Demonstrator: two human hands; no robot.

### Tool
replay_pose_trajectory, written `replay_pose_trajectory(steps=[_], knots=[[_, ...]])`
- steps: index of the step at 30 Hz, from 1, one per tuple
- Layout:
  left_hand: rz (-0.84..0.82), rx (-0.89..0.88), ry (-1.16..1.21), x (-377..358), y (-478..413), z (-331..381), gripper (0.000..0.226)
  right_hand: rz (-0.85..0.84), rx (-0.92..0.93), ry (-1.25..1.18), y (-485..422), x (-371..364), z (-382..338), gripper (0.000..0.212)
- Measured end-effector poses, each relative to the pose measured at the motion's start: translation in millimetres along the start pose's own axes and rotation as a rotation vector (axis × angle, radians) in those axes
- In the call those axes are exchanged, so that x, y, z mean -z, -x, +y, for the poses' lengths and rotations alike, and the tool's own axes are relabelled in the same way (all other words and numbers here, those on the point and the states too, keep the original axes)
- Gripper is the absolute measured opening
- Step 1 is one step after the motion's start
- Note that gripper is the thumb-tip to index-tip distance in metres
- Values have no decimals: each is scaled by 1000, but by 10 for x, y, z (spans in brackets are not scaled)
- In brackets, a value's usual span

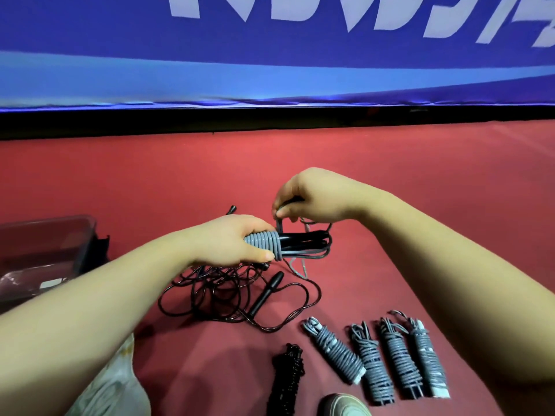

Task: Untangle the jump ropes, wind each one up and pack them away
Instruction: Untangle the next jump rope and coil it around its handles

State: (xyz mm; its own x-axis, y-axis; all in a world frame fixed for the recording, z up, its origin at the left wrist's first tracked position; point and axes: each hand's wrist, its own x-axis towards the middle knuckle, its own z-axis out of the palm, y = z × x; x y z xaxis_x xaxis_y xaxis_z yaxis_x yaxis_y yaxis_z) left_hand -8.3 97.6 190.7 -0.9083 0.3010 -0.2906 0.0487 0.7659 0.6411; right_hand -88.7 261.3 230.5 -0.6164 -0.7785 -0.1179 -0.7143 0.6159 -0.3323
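My left hand (237,240) grips a pair of black handles (300,240) with grey jump rope coils (265,244) wound round their near end. Just above and right of it, my right hand (306,199) pinches the free grey cord (279,225) where it rises from the coil. Below the hands a tangled black jump rope (228,295) lies on the red floor with one black handle (267,292) on top. Several wound grey ropes (378,355) lie side by side at the lower right, and a wound black rope (288,376) lies left of them.
A clear plastic box (51,247) stands at the left on the red floor. A pale plastic bag (114,385) lies at the lower left. A shoe tip (345,405) shows at the bottom edge. A blue banner wall (270,70) closes the far side.
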Motion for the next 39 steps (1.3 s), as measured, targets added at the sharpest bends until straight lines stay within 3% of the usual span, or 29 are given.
replay_pose_trajectory(steps=[3, 6, 9, 12, 16, 21, 26, 30, 35, 39], knots=[[51, 26, 11, -32, -46, -17, 29, 69, -52, 277, 1, -2, -120, 22], [202, 56, 36, -57, -95, -82, 33, 187, -149, 345, 20, -73, -214, 26], [372, 79, 58, -52, -146, -138, 42, 302, -223, 207, 39, -209, -307, 25], [479, 81, 91, -17, -173, -179, 52, 363, -257, -128, 53, -332, -338, 21], [594, 68, 277, 23, -146, -210, 46, 401, -254, -346, 51, -472, -188, 17], [545, 29, 722, -38, -165, -145, 44, 663, -180, -504, -15, -730, -52, 20], [520, 5, 924, -11, -162, -123, 44, 816, -94, -446, -86, -837, -116, 22], [508, -20, 945, -21, -113, -175, 40, 807, 23, -277, -44, -823, -116, 25], [456, -23, 1148, -36, -153, -36, 30, 791, -88, -611, 44, -721, -17, 13], [414, -27, 1273, -58, -181, 46, 30, 800, -65, -692, 112, -740, -12, 13]])
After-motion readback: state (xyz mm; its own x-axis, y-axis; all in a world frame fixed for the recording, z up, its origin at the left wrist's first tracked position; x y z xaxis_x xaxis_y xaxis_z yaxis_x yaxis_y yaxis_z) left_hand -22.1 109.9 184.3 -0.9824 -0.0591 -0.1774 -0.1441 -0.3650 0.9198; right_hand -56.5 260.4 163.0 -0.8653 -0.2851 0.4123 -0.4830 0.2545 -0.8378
